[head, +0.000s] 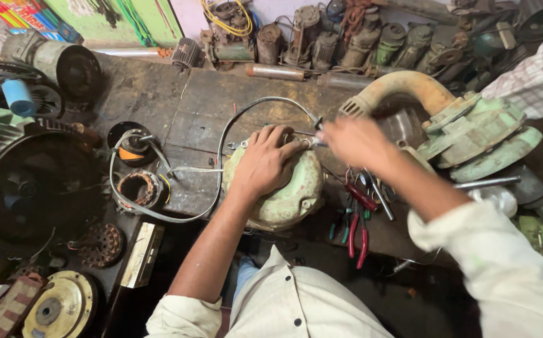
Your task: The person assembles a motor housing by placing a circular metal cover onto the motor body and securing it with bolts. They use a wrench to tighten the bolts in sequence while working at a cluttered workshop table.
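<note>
While the left hand (265, 159) presses flat, fingers spread, on the green motor (287, 197) at frame centre, the right hand (353, 141), blurred, pinches a thin tool (306, 133) at its top. A slip could gouge the grey cable (221, 147); red pliers (358, 228) lie lower right.

Left hand (264, 161) flat on pale green motor housing (287, 194); right hand (354, 141) blurred at its top edge; red-handled pliers (358, 235) on tabletop (190, 119).

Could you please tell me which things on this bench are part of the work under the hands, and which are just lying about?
In hand:
left hand resting on the green motor housing
right hand on a thin tool, blurred
grey cable

Lying about:
red-handled pliers
copper winding
brass-coloured disc
pump with tan pipe
</note>
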